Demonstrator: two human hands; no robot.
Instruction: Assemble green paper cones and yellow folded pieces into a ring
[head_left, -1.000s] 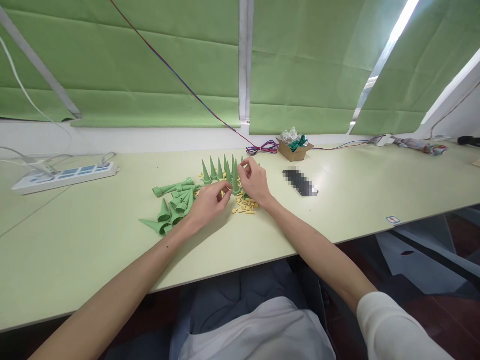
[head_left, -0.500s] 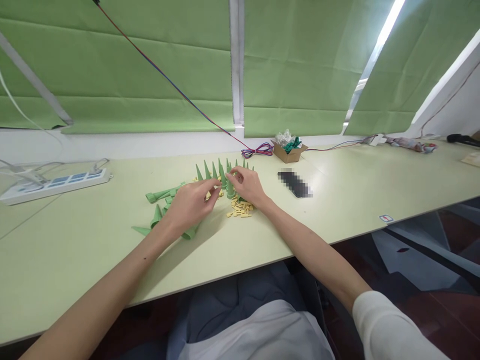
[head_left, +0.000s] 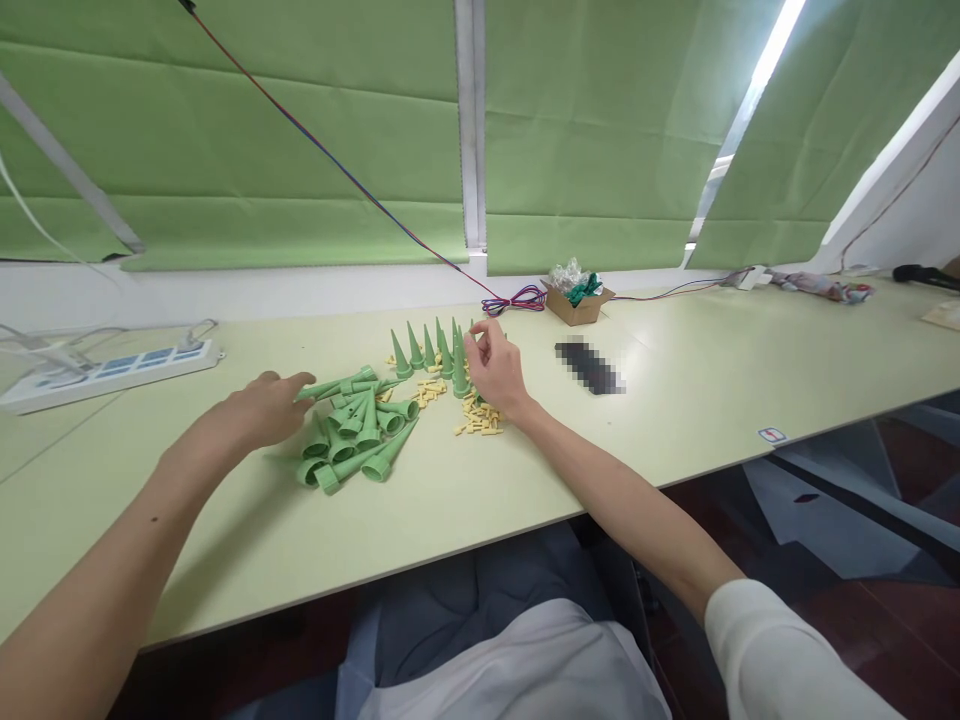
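A loose pile of green cones point(head_left: 367, 425) lies on the pale table point(head_left: 525, 480). My left hand point(head_left: 274, 405) is at the pile's left edge, its fingertips by the end of one lying cone; whether they grip it is unclear. Several green cones stand upright point(head_left: 459, 370) in a group behind the yellow pieces. My right hand point(head_left: 496, 368) is beside the standing cones, hiding some of them, its fingers curled together; anything between them is too small to tell. Small yellow pieces point(head_left: 480, 415) lie under my right wrist, with more yellow pieces point(head_left: 431, 392) between pile and standing cones.
A small cardboard box point(head_left: 576, 304) with clear and green material stands at the back, beside coiled wires point(head_left: 517, 300). A dark pixelated object point(head_left: 590, 367) lies to the right. At the left is a white power strip point(head_left: 120, 372). The table's front edge runs before me.
My left hand has moved left from the standing cones to the pile's left edge, uncovering the pile. My right hand has stayed near the standing cones, shifting slightly, its fingers more curled.
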